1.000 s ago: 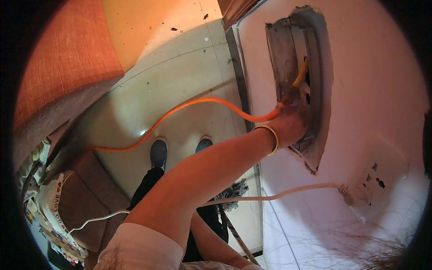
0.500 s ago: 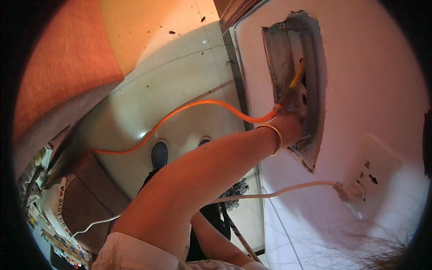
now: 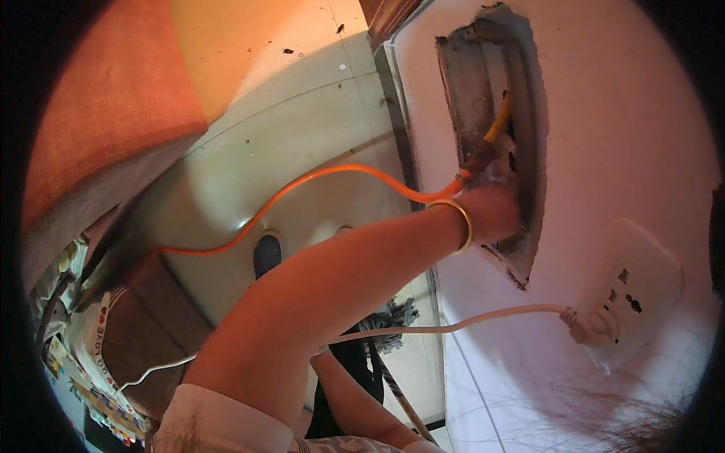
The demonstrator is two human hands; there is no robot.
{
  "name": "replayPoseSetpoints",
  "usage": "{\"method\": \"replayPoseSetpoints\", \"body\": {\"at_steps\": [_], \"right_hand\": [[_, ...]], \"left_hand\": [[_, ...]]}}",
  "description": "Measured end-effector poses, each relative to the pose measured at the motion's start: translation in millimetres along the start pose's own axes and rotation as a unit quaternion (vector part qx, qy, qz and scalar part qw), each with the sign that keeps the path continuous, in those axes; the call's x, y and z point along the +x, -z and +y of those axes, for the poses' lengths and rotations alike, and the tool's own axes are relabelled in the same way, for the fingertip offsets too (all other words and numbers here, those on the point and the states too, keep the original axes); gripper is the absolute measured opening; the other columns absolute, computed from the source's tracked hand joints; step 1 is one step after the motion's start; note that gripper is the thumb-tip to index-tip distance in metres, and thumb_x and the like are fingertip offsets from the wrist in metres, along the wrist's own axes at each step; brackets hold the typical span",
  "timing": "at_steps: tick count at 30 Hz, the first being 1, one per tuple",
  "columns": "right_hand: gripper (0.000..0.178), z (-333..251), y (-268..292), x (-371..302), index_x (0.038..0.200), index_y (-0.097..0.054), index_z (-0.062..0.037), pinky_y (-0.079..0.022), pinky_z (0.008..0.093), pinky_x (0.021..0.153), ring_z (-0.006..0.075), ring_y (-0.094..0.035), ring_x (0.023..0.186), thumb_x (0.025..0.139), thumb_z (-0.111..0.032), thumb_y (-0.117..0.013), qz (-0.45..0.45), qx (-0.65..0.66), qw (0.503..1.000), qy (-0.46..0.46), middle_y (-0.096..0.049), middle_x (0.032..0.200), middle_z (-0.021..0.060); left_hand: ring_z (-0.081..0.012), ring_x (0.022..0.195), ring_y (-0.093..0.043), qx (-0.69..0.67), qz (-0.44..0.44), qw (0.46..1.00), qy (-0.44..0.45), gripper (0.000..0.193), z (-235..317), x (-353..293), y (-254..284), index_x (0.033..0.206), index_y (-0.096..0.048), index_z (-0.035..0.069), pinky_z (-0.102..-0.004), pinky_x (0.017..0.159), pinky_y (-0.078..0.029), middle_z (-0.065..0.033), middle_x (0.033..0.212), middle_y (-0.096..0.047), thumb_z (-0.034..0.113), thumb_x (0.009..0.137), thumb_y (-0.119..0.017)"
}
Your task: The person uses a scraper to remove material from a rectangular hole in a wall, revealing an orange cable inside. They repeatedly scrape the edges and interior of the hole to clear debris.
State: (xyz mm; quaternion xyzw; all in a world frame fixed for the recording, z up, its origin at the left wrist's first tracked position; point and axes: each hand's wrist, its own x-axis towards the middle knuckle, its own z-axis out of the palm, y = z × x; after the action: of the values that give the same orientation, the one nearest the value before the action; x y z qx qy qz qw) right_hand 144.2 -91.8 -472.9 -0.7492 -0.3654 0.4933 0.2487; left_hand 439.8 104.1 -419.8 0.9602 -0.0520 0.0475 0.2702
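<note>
At far right, the left hand point(image 3: 495, 211) is resting in a wall opening point(image 3: 470, 79), its fingers hidden; whether they are pinching anything cannot be told. An orange hose point(image 3: 325, 173) is curving in from the left, apparently already meeting a yellow pipe point(image 3: 498, 125) there; whether anything is remaining loose is not showing. The left forearm point(image 3: 332, 294) is hiding the right hand, whose state cannot be told.
</note>
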Motion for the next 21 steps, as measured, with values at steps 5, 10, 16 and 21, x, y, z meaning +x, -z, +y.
{"method": "replayPoseSetpoints", "body": {"at_steps": [5, 10, 16, 21], "right_hand": [[0.026, 2.0, 11.7, 2.2, 0.107, -0.060, -0.0056, -0.045, 0.0382, 0.079, 0.0280, -0.057, 0.095, 0.083, -0.017, -0.056, -0.003, -0.004, 1.000, -0.012, -0.061, 0.102, 0.0122], [0.026, -0.8, 13.6, 3.5, 0.106, -0.061, -0.0053, -0.045, 0.0382, 0.081, 0.0283, -0.056, 0.097, 0.083, -0.017, -0.055, -0.024, 0.008, 0.999, -0.020, -0.061, 0.104, 0.0123], [0.025, 1.5, 19.5, 11.4, 0.105, -0.061, -0.0049, -0.045, 0.0383, 0.083, 0.0286, -0.056, 0.099, 0.083, -0.016, -0.055, -0.075, 0.078, 0.993, -0.037, -0.061, 0.106, 0.0123], [0.018, -0.4, -6.1, 9.4, 0.092, -0.065, -0.0048, -0.048, 0.0365, 0.073, 0.0283, -0.059, 0.089, 0.080, -0.015, -0.058, -0.086, -0.226, 0.970, 0.018, -0.064, 0.096, 0.0119]], "left_hand": [[-0.0283, 0.098, -0.058, 0.016, -0.107, 0.994, -0.015, 0.014, -6.3, 2.5, 5.6, 0.079, -0.071, 0.008, -0.0345, 0.074, -0.053, -0.0088, 0.090, -0.065, 0.008, 0.068, -0.061], [-0.0266, 0.098, -0.057, 0.102, -0.048, 0.993, 0.024, 0.014, 2.7, -0.8, 16.0, 0.080, -0.071, 0.012, -0.0348, 0.074, -0.049, -0.0067, 0.090, -0.065, 0.011, 0.071, -0.060], [-0.0273, 0.102, -0.054, 0.160, -0.217, 0.962, 0.047, 0.017, 11.5, -4.5, 50.4, 0.086, -0.071, 0.012, -0.0359, 0.077, -0.045, -0.0055, 0.092, -0.066, 0.013, 0.075, -0.059], [-0.0281, 0.096, -0.055, 0.061, -0.040, 0.997, 0.031, 0.018, 4.6, 4.4, 29.2, 0.089, -0.070, 0.011, -0.0408, 0.074, -0.044, -0.0065, 0.089, -0.065, 0.014, 0.075, -0.059]]}}
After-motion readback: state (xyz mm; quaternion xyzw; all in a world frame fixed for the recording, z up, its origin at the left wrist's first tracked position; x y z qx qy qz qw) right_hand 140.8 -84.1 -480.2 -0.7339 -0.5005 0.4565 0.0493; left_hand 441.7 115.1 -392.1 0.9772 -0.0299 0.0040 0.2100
